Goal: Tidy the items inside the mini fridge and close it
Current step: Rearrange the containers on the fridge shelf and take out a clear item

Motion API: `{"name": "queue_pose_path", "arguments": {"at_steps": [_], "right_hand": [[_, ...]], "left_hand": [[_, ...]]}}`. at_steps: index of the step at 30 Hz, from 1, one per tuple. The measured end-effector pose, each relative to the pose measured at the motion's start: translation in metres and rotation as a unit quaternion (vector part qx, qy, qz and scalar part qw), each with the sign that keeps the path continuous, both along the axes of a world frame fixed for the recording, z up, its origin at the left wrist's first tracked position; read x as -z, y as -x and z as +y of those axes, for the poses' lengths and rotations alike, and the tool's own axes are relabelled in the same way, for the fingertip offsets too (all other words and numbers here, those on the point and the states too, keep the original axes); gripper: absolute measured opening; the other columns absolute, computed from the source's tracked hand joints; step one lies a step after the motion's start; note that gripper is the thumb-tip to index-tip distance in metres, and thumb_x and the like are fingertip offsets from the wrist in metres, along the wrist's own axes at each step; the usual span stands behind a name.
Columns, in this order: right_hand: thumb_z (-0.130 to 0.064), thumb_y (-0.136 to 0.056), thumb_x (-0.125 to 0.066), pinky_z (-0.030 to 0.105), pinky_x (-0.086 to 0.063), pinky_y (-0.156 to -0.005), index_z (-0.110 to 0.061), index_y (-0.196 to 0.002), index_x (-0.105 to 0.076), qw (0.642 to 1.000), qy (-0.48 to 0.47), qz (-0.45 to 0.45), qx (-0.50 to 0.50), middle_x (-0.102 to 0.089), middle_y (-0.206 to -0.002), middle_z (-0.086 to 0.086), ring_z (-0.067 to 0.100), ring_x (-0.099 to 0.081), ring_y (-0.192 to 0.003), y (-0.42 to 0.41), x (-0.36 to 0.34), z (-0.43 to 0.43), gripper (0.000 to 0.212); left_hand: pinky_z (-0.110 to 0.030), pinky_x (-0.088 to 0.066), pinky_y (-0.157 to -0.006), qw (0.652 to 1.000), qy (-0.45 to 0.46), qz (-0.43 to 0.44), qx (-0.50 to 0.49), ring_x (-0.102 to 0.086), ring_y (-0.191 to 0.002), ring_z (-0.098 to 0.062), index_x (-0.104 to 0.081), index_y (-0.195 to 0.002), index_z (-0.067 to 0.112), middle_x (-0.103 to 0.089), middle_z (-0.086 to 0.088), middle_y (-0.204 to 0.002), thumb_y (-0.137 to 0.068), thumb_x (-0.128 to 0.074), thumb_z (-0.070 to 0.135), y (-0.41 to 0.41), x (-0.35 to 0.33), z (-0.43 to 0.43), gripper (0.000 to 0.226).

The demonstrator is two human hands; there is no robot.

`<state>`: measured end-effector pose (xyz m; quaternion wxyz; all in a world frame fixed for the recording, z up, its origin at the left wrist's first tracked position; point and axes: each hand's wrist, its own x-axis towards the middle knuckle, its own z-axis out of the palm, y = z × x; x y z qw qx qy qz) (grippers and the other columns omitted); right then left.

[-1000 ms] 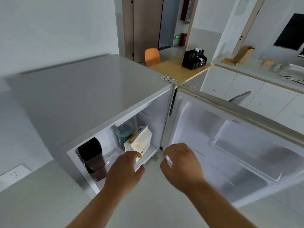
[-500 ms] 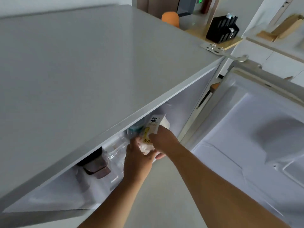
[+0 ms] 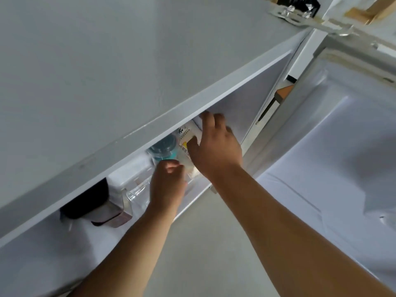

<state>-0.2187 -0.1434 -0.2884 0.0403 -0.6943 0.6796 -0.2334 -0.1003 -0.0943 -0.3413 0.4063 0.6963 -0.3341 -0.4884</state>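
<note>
The mini fridge [image 3: 107,71] stands open, its grey top filling the upper left. On the shelf inside stands a white and yellow packet [image 3: 185,136], tilted to the right. My right hand [image 3: 216,146] lies over the packet's right side, thumb on its front and fingers spread over its top. My left hand [image 3: 169,185] is curled at the packet's lower end, just below a teal-lidded jar [image 3: 164,148]. Left of them a clear bottle [image 3: 137,191] lies on its side beside a dark jar with a black lid [image 3: 92,202]. My hands hide most of the packet.
The fridge door [image 3: 342,146] hangs wide open on the right, its white inner liner facing me. A metal hinge bracket [image 3: 300,16] sits at the top right corner. Pale floor [image 3: 203,243] lies below my arms.
The camera has come closer and lower to the fridge. My right hand has slid up over the packet's top, and the packet stands further back on the shelf.
</note>
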Motion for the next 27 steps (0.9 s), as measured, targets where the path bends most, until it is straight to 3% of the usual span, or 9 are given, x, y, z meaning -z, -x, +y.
{"name": "queue_pose_path", "arguments": {"at_steps": [2, 5, 8, 10, 12, 14, 17, 23, 27], "right_hand": [[-0.046, -0.085, -0.069, 0.043, -0.053, -0.08, -0.019, -0.135, -0.049, 0.996, 0.063, -0.039, -0.039, -0.06, -0.128, 0.01, 0.035, -0.062, -0.106, -0.012, -0.003, 0.005, 0.06], [-0.058, -0.08, -0.078, 0.045, -0.054, -0.091, -0.021, -0.152, -0.038, 0.988, -0.077, -0.074, -0.113, -0.052, -0.146, 0.01, 0.035, -0.06, -0.121, -0.034, 0.004, -0.002, 0.09], [-0.054, -0.079, -0.083, 0.043, -0.055, -0.094, -0.022, -0.157, -0.033, 0.975, -0.153, -0.051, -0.153, -0.049, -0.15, 0.008, 0.033, -0.059, -0.127, -0.044, 0.012, -0.013, 0.098], [-0.049, -0.08, -0.084, 0.041, -0.056, -0.09, -0.022, -0.154, -0.039, 0.979, -0.128, -0.066, -0.146, -0.052, -0.146, 0.007, 0.032, -0.061, -0.124, -0.042, 0.014, -0.013, 0.091], [-0.049, -0.077, -0.085, 0.039, -0.054, -0.084, -0.023, -0.149, -0.044, 0.983, -0.079, -0.098, -0.132, -0.055, -0.142, 0.006, 0.032, -0.063, -0.118, -0.038, 0.015, -0.001, 0.087], [-0.055, -0.074, -0.085, 0.036, -0.052, -0.079, -0.026, -0.145, -0.044, 0.985, -0.031, -0.109, -0.131, -0.056, -0.14, 0.004, 0.029, -0.065, -0.113, -0.031, 0.018, 0.021, 0.087], [-0.065, -0.074, -0.082, 0.037, -0.056, -0.078, -0.032, -0.143, -0.04, 0.989, -0.026, -0.085, -0.118, -0.056, -0.141, -0.002, 0.025, -0.067, -0.11, -0.017, 0.034, 0.061, 0.087], [-0.065, -0.079, -0.079, 0.046, -0.058, -0.087, -0.036, -0.148, -0.03, 0.982, -0.174, -0.032, -0.073, -0.05, -0.148, -0.003, 0.029, -0.064, -0.119, -0.012, 0.084, 0.087, 0.09], [-0.061, -0.081, -0.078, 0.047, -0.058, -0.079, -0.03, -0.147, -0.033, 0.983, -0.176, 0.008, -0.054, -0.054, -0.139, 0.003, 0.031, -0.066, -0.113, -0.02, 0.1, 0.07, 0.086]], "left_hand": [[-0.036, -0.054, -0.067, 0.989, 0.007, 0.046, -0.143, -0.066, -0.071, -0.021, -0.065, -0.107, 0.016, -0.073, -0.015, -0.106, -0.094, -0.054, 0.03, -0.011, -0.009, 0.007, 0.022], [-0.034, -0.052, -0.064, 0.959, 0.006, 0.15, -0.242, -0.063, -0.062, -0.018, -0.062, -0.111, 0.02, -0.071, -0.004, -0.095, -0.096, -0.052, 0.044, -0.019, -0.024, 0.0, 0.029], [-0.033, -0.051, -0.061, 0.96, 0.008, 0.175, -0.22, -0.056, -0.058, -0.023, -0.064, -0.113, 0.006, -0.064, -0.011, -0.08, -0.098, -0.057, 0.039, -0.019, -0.037, -0.015, 0.036], [-0.039, -0.053, -0.062, 0.97, 0.039, 0.141, -0.192, -0.062, -0.066, -0.032, -0.066, -0.113, 0.001, -0.069, -0.02, -0.09, -0.098, -0.06, 0.03, -0.019, -0.04, -0.019, 0.034], [-0.045, -0.06, -0.08, 0.981, 0.052, 0.088, -0.166, -0.07, -0.083, -0.035, -0.07, -0.107, 0.007, -0.075, -0.019, -0.106, -0.09, -0.061, 0.036, -0.02, -0.042, -0.011, 0.035], [-0.049, -0.061, -0.087, 0.986, 0.053, 0.073, -0.143, -0.075, -0.092, -0.028, -0.072, -0.099, 0.018, -0.078, -0.009, -0.101, -0.079, -0.061, 0.049, -0.02, -0.041, 0.008, 0.038], [-0.048, -0.061, -0.081, 0.985, 0.019, 0.12, -0.122, -0.078, -0.087, -0.026, -0.072, -0.096, 0.023, -0.079, -0.005, -0.092, -0.077, -0.068, 0.054, -0.017, -0.019, 0.043, 0.037], [-0.036, -0.058, -0.068, 0.971, -0.098, 0.175, -0.132, -0.077, -0.072, -0.016, -0.07, -0.108, 0.01, -0.079, -0.003, -0.078, -0.099, -0.066, 0.039, -0.007, 0.042, 0.067, 0.03], [-0.04, -0.06, -0.083, 0.969, -0.097, 0.191, -0.121, -0.073, -0.069, -0.017, -0.064, -0.121, -0.001, -0.076, -0.006, -0.081, -0.1, -0.064, 0.037, -0.006, 0.056, 0.053, 0.043]]}}
